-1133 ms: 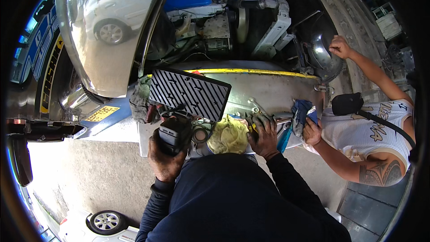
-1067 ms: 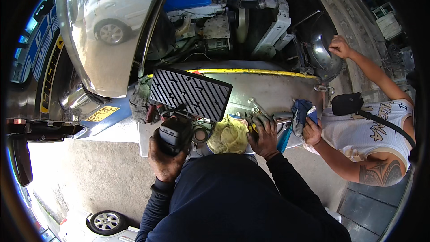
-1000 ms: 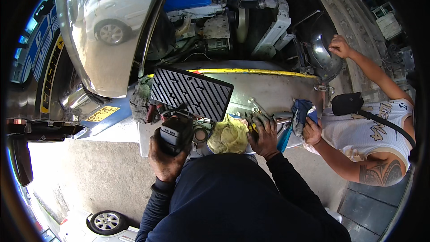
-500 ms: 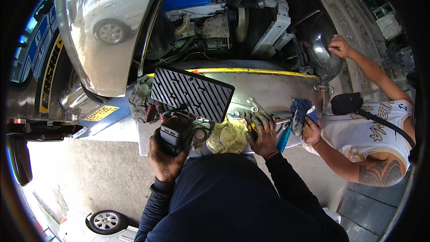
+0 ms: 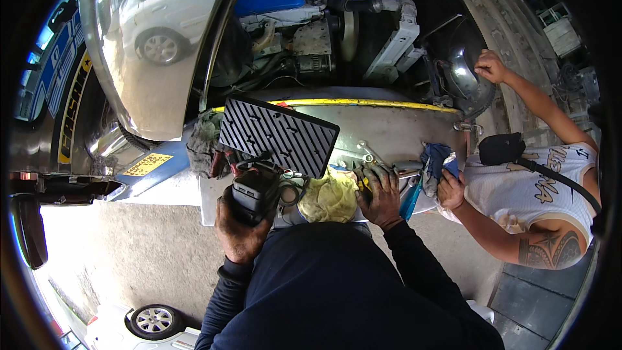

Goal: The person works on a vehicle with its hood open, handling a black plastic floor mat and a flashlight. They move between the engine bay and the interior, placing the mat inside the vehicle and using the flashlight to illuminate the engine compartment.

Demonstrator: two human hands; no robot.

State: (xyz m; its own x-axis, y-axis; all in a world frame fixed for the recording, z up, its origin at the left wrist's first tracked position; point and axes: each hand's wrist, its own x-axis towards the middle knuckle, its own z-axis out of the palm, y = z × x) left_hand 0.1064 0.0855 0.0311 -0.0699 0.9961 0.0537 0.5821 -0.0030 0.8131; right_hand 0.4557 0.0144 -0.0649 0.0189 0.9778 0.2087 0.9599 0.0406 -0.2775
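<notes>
Black boxy power tool (image 5: 254, 189) clamped in my left hand (image 5: 241, 228) at the metal ledge (image 5: 389, 131), fingers wrapped under it, right hand (image 5: 382, 196) curled over small tools (image 5: 363, 174), yellow rag (image 5: 330, 198) between both hands

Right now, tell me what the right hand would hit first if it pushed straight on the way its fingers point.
The right hand points up toward the engine bay. First come the small metal tools lying on the grey metal panel just past its fingertips, though depth is hard to judge.
</notes>
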